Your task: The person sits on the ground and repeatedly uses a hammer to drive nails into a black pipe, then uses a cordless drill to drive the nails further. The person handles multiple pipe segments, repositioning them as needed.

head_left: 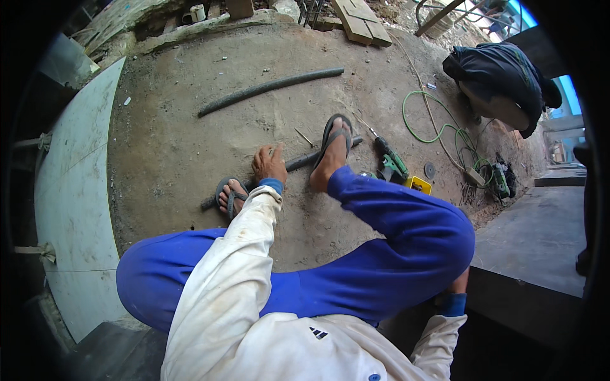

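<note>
Pipe (302, 161) at left hand (270, 164), sandaled feet (332, 157) across it, drill (394, 160) nearby

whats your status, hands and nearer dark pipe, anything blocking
Left hand at nearer dark pipe; right hand mostly hidden behind knee. Pipe on ground, both sandalled feet across it. Green drill near its right end.

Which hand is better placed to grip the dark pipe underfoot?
Left, probably: left hand is at the pipe, between the feet; right hand is mostly hidden behind the right leg.
</note>
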Demonstrator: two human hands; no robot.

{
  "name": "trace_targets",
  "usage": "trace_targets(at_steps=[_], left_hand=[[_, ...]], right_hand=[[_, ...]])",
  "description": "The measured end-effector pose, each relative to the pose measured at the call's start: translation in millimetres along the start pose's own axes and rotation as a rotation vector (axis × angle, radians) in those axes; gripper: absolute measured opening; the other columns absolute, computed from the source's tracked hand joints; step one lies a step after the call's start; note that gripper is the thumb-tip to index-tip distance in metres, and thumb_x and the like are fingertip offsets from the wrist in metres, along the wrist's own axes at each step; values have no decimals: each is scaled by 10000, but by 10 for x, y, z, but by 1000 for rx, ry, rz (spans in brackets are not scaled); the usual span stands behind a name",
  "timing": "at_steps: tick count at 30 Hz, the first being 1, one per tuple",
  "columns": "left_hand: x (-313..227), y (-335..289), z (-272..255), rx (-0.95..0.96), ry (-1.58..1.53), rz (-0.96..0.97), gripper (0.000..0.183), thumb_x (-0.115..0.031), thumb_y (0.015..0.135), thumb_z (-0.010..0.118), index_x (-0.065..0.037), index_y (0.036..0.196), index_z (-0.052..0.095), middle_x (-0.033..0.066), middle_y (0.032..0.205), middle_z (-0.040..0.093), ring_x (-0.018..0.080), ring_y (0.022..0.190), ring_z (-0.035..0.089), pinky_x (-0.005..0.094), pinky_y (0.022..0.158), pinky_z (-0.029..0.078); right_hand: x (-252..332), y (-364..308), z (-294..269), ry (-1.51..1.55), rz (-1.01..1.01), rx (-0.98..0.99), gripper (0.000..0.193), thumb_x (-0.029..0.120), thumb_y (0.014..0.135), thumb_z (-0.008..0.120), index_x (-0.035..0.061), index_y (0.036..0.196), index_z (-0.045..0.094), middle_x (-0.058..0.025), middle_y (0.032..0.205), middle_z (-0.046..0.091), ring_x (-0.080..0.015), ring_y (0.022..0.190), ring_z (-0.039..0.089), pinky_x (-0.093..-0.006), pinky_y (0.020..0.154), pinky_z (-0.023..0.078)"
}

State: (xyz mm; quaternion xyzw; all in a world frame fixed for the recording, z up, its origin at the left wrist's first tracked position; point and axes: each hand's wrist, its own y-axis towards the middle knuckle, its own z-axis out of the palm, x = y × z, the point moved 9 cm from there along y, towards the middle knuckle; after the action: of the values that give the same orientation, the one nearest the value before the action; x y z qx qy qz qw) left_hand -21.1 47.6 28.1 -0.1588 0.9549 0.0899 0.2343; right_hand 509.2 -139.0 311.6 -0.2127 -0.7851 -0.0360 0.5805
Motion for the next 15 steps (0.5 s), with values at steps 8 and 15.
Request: trace_targets(at_steps=[8, 15], left_hand=[[-288, -224, 382, 352, 87, 353, 694, 19, 917, 640, -367, 1494, 625, 68, 1464, 590, 326, 1305, 598, 478, 1115, 482], [-311, -182, 256, 378, 49, 586, 663, 37, 871, 671, -291, 1447, 660, 64, 1453, 620, 308, 1279, 652, 441, 978, 608]], right_hand=[[-1254, -102, 827, -308, 222, 238, 513, 264, 1073, 651, 52, 1521, 520, -150, 1310, 724, -228, 1123, 723, -352, 922, 576], [-1838, 662, 1305, -637, 164, 355, 498, 345, 1058, 668, 12, 1424, 612, -160, 1268, 746, -269, 1125, 730, -393, 955, 569]])
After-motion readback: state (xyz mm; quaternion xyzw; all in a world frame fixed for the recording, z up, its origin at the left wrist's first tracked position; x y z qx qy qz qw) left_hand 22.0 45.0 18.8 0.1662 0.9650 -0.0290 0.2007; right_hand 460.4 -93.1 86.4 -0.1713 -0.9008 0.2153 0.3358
